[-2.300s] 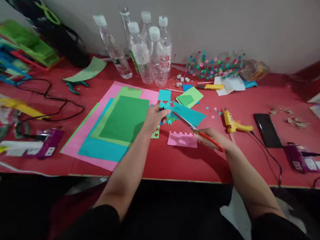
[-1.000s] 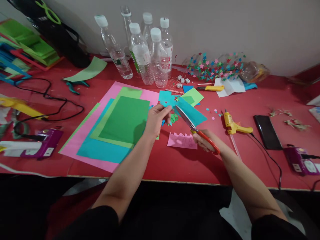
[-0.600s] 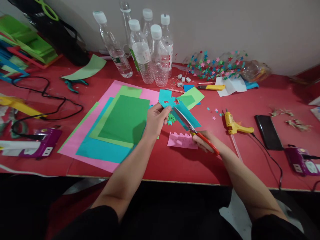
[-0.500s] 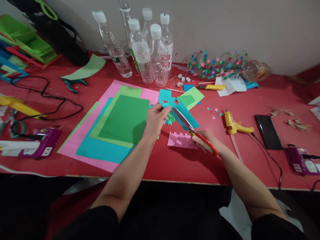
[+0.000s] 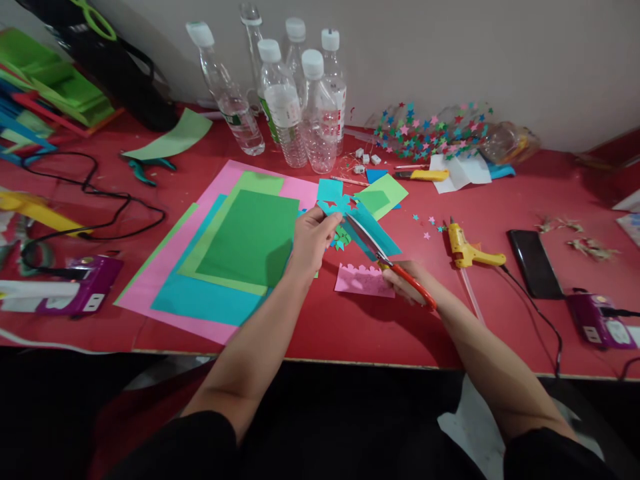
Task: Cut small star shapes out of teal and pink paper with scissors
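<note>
"How many bottles [image 5: 284,110] stand on the desk [image 5: 350,333]?"
"6, plus 1 lying far right [image 5: 506,141]."
"And otherwise?"
"2 purple power strips [image 5: 90,285], 1 phone [image 5: 536,264], 1 yellow cutter [image 5: 430,175], 1 pair of scissors [image 5: 414,287]."

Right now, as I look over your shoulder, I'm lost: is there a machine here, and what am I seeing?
No machine: these are a person's two bare hands. Every picture comes from one camera worn on the head, looking forward and down.

The left hand holds turquoise paper. The right hand holds red-handled scissors, their blades at that paper.

On the red table, large coloured sheets lie to the left, and a pink strip with a notched edge lies nearer the body. Clear bottles stand behind. To the right are a yellow glue gun and a black phone.
</note>
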Action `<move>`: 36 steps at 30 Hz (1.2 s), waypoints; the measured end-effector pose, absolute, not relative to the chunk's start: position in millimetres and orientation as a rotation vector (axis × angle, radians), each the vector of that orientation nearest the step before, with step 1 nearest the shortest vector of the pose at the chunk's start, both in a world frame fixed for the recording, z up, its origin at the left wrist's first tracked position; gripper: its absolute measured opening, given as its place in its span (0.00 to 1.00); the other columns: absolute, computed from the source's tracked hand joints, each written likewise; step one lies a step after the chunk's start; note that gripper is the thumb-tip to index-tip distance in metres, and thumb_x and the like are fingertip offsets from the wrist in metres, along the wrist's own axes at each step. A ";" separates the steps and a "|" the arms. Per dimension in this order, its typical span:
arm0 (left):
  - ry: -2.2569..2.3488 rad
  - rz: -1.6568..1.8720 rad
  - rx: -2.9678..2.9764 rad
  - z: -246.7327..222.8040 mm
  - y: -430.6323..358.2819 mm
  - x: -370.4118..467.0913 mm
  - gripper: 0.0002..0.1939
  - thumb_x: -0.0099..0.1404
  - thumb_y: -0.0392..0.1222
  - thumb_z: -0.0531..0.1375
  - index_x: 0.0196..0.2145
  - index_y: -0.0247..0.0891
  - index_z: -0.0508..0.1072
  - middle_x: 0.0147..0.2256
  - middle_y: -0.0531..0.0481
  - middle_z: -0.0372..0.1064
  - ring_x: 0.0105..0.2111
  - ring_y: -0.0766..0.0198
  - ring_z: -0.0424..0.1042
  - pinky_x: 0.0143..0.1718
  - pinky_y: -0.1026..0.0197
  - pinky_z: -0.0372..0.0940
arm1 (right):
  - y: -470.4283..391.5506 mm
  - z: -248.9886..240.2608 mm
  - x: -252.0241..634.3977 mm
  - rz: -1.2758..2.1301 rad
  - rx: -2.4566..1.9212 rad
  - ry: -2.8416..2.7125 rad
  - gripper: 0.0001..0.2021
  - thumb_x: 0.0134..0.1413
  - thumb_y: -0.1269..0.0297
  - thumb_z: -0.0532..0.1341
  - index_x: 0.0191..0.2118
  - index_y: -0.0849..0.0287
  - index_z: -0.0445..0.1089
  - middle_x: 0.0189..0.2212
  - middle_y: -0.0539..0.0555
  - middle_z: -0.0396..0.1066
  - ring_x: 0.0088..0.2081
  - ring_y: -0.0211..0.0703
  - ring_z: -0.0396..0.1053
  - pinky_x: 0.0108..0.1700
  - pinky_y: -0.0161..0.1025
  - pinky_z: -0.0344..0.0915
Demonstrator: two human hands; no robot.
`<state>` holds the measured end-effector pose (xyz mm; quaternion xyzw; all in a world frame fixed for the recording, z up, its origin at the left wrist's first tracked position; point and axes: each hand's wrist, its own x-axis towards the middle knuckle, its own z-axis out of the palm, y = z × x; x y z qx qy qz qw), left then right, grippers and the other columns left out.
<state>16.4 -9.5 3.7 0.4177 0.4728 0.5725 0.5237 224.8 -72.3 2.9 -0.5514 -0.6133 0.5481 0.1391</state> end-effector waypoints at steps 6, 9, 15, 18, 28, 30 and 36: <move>1.131 1.351 0.999 2.9 -8.8 16.0 0.11 0.53 0.41 0.62 0.18 0.37 0.66 0.12 0.60 0.52 0.12 0.77 0.49 0.13 0.68 0.43 | -73.1 2.6 226.9 1.618 -1.551 -1.752 0.22 0.55 0.43 0.55 0.24 0.57 0.57 0.11 0.42 0.53 0.13 0.32 0.53 0.19 0.33 0.52; 1.133 1.335 0.999 2.3 -8.3 16.0 0.11 0.53 0.41 0.62 0.18 0.37 0.66 0.12 0.60 0.53 0.12 0.77 0.49 0.13 0.68 0.43 | -72.9 2.8 228.0 1.612 -1.541 -1.767 0.22 0.55 0.43 0.54 0.24 0.57 0.58 0.12 0.42 0.53 0.14 0.32 0.54 0.19 0.33 0.53; 1.113 1.321 0.983 2.9 -8.2 16.0 0.11 0.52 0.42 0.62 0.19 0.36 0.67 0.12 0.60 0.53 0.12 0.77 0.48 0.13 0.68 0.42 | -70.7 0.0 227.6 1.586 -1.593 -1.775 0.22 0.53 0.43 0.56 0.22 0.57 0.56 0.11 0.43 0.52 0.14 0.32 0.53 0.18 0.33 0.51; 1.105 1.318 0.975 3.0 -8.1 15.9 0.11 0.52 0.42 0.63 0.18 0.36 0.66 0.13 0.60 0.53 0.12 0.77 0.48 0.13 0.68 0.42 | -70.2 -1.6 227.1 1.582 -1.626 -1.763 0.22 0.53 0.44 0.56 0.22 0.56 0.55 0.11 0.43 0.52 0.14 0.32 0.52 0.18 0.33 0.51; 1.112 1.309 0.965 1.6 -7.2 16.8 0.10 0.52 0.42 0.63 0.20 0.36 0.68 0.13 0.60 0.53 0.12 0.77 0.48 0.14 0.68 0.42 | -70.7 0.6 226.7 1.571 -1.631 -1.761 0.22 0.53 0.44 0.56 0.22 0.56 0.55 0.12 0.42 0.52 0.13 0.32 0.52 0.18 0.32 0.50; 1.104 1.310 0.963 1.4 -7.6 17.0 0.10 0.53 0.42 0.63 0.19 0.36 0.68 0.12 0.60 0.53 0.12 0.77 0.48 0.14 0.68 0.43 | -70.7 0.7 226.7 1.572 -1.619 -1.759 0.22 0.53 0.44 0.56 0.22 0.56 0.55 0.11 0.42 0.51 0.13 0.31 0.52 0.17 0.32 0.50; 1.074 1.308 0.959 2.5 -7.4 15.5 0.13 0.53 0.41 0.62 0.18 0.37 0.62 0.13 0.59 0.56 0.13 0.77 0.51 0.14 0.69 0.46 | -70.8 2.2 227.5 1.590 -1.596 -1.735 0.21 0.53 0.45 0.57 0.22 0.57 0.55 0.12 0.41 0.51 0.12 0.29 0.51 0.16 0.31 0.49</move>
